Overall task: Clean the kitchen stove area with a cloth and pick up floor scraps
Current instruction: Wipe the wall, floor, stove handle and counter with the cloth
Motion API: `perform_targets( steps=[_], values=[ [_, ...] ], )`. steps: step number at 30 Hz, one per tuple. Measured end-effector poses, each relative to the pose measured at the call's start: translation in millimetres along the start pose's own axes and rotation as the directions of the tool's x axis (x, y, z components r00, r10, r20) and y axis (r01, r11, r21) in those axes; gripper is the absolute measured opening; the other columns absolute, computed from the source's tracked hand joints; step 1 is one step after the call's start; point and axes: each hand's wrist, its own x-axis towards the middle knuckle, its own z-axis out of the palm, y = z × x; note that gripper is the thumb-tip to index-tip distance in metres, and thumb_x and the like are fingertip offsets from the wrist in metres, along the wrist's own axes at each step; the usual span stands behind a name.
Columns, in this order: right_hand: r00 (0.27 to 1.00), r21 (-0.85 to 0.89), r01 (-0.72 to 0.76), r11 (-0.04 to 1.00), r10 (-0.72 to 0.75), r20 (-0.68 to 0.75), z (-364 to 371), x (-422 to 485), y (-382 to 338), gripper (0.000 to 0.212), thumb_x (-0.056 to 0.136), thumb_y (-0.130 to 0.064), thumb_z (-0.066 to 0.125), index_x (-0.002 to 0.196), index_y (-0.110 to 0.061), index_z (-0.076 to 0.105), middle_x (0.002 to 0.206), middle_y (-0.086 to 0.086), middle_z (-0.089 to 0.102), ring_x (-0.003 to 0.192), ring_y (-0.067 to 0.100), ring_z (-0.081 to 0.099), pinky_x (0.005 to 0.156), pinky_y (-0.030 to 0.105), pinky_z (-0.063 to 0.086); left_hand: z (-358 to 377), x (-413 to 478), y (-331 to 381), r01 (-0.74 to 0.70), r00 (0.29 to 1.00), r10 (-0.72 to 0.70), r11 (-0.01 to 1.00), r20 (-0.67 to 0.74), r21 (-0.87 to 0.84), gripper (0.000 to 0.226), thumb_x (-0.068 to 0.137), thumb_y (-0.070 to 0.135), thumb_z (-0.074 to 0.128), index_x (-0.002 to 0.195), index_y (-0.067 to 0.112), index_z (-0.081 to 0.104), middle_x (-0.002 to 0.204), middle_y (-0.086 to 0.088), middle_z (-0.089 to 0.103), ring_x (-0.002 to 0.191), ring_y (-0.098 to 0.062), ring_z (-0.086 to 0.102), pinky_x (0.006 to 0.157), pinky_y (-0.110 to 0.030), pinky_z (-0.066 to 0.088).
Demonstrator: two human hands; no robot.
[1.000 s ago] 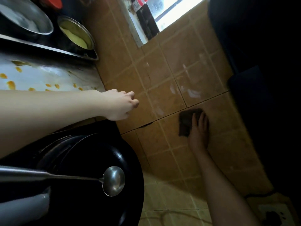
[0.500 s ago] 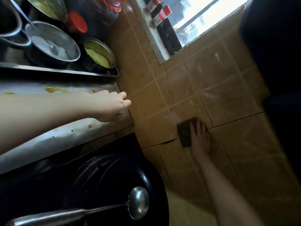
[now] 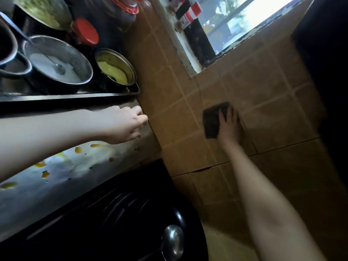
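Right fingers flat over cloth

left hand: outstretched, fingers loosely curled | right hand: outstretched, fingers flat

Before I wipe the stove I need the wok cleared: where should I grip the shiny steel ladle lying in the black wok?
Grip the shiny steel ladle by its thin handle, from lower left; it slants that way, and the smooth round bowl likely slips.
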Motion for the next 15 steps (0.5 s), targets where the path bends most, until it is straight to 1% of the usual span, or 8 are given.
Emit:
perform_targets(
  steps=[1, 3, 5, 7, 9, 12, 13, 15],
  values=[
    [0.995, -0.024, 0.071, 0.997, -0.069, 0.065, 8.4, -2.1, -8.4, 0.082, 0.091, -0.012, 0.057, 0.151, -0.020, 0.002, 0.158, 0.007, -0.016, 0.145, 0.028, -0.011, 0.116, 0.039, 0.017, 4.7, 0.3, -2.6, 0.002, 1.000, -0.002, 1.000, 0.015, -0.009, 0.037, 0.097, 0.040, 0.038, 0.131, 0.024, 0.037, 0.132, -0.002, 0.037, 0.110, -0.020, 0.052, 0.086, -0.034, 0.046],
    [0.973, -0.024, 0.149, 0.989, -0.142, 0.183, 28.0, -11.1, -22.6, 0.079, 0.092, -0.010, 0.055, 0.151, -0.023, 0.005, 0.157, 0.003, -0.018, 0.145, 0.025, -0.013, 0.116, 0.038, 0.019, 12.7, 0.7, -8.3, 0.002, 0.999, -0.001, 1.000, 0.036, -0.028, 0.037, 0.097, 0.040, 0.038, 0.131, 0.025, 0.037, 0.133, -0.001, 0.036, 0.110, -0.019, 0.051, 0.086, -0.032, 0.043],
    [0.945, -0.029, 0.207, 0.978, -0.192, 0.264, 50.4, -23.6, -32.4, 0.075, 0.093, -0.014, 0.053, 0.151, -0.024, 0.008, 0.158, 0.001, -0.018, 0.145, 0.023, -0.011, 0.116, 0.038, 0.018, 17.5, 1.7, -14.7, 0.002, 0.999, -0.001, 0.999, 0.044, -0.041, 0.037, 0.098, 0.040, 0.038, 0.131, 0.026, 0.037, 0.133, 0.000, 0.036, 0.110, -0.018, 0.051, 0.086, -0.031, 0.041],
    [0.915, -0.059, 0.282, 0.957, -0.250, 0.317, 72.9, -37.9, -37.4, 0.069, 0.094, -0.016, 0.050, 0.151, -0.024, 0.011, 0.158, 0.000, -0.017, 0.146, 0.022, -0.010, 0.116, 0.038, 0.018, 21.4, 3.6, -19.4, -0.003, 0.999, 0.006, 0.998, 0.043, -0.059, 0.035, 0.098, 0.039, 0.038, 0.130, 0.027, 0.038, 0.134, 0.001, 0.036, 0.109, -0.018, 0.051, 0.086, -0.031, 0.041],
    [0.903, -0.067, 0.323, 0.944, -0.286, 0.321, 91.1, -52.0, -38.7, 0.064, 0.095, -0.017, 0.046, 0.151, -0.022, 0.014, 0.158, 0.001, -0.014, 0.146, 0.021, -0.007, 0.116, 0.037, 0.017, 24.4, 6.4, -21.3, -0.022, 0.999, 0.025, 0.997, 0.029, -0.076, 0.033, 0.098, 0.037, 0.039, 0.129, 0.027, 0.039, 0.133, 0.002, 0.037, 0.108, -0.016, 0.052, 0.086, -0.031, 0.042],
    [0.893, -0.071, 0.346, 0.935, -0.306, 0.331, 106.7, -69.4, -33.2, 0.060, 0.096, -0.017, 0.044, 0.150, -0.018, 0.016, 0.159, 0.002, -0.008, 0.146, 0.021, -0.001, 0.114, 0.037, 0.019, 28.8, 11.2, -20.0, -0.046, 0.999, 0.047, 0.994, 0.004, -0.099, 0.031, 0.097, 0.035, 0.041, 0.127, 0.028, 0.043, 0.132, 0.005, 0.039, 0.103, -0.015, 0.054, 0.085, -0.032, 0.044],
    [0.889, -0.066, 0.354, 0.933, -0.314, 0.333, 110.2, -74.1, -29.9, 0.059, 0.095, -0.016, 0.045, 0.149, -0.017, 0.019, 0.159, 0.003, -0.004, 0.147, 0.021, 0.002, 0.113, 0.036, 0.021, 30.1, 12.7, -18.3, -0.055, 0.998, 0.055, 0.993, 0.004, -0.101, 0.030, 0.096, 0.035, 0.042, 0.125, 0.029, 0.044, 0.131, 0.005, 0.039, 0.102, -0.016, 0.055, 0.085, -0.033, 0.045],
    [0.899, -0.071, 0.360, 0.930, -0.326, 0.293, 119.5, -83.2, -20.7, 0.057, 0.091, -0.016, 0.051, 0.145, -0.017, 0.034, 0.159, 0.005, 0.008, 0.145, 0.023, 0.015, 0.109, 0.036, 0.029, 30.3, 15.5, -13.3, -0.070, 0.997, 0.072, 0.992, 0.011, -0.102, 0.027, 0.096, 0.035, 0.042, 0.122, 0.030, 0.045, 0.129, 0.006, 0.040, 0.097, -0.017, 0.056, 0.085, -0.035, 0.047]
  ],
)
